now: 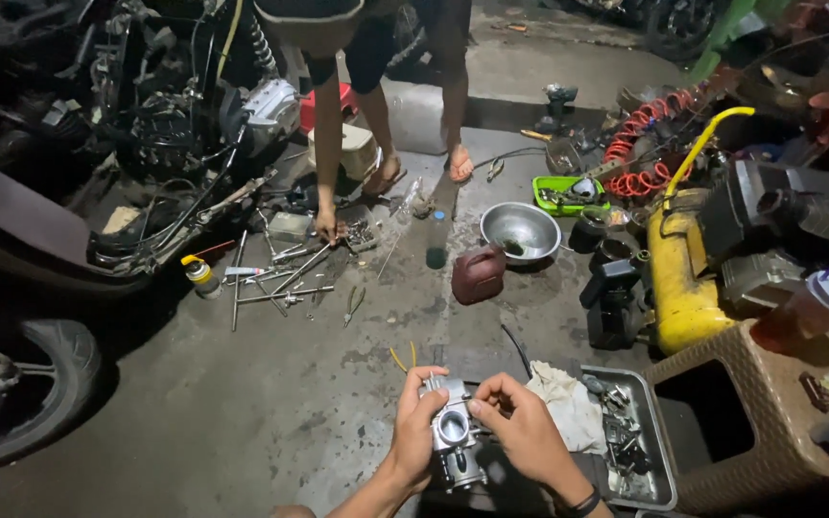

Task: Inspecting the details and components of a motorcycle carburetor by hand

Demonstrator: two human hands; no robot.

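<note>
head view: my left hand [421, 422] wraps shut round a metal carburetor [454, 436], held low above the concrete floor [242, 403]; my right hand [520, 422] pinches its top with curled fingers. just right lie a white rag [568, 403] and a steel tray [659, 460] of small parts. ahead, well apart, sit a maroon jug [478, 273], a steel bowl [520, 230] and a yellow tank [678, 278]. another person's hand [326, 226] reaches among scattered tools [280, 278] beside a stripped scooter [146, 144].

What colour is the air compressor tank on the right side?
Yellow; the air compressor tank shows in the head view.
</note>
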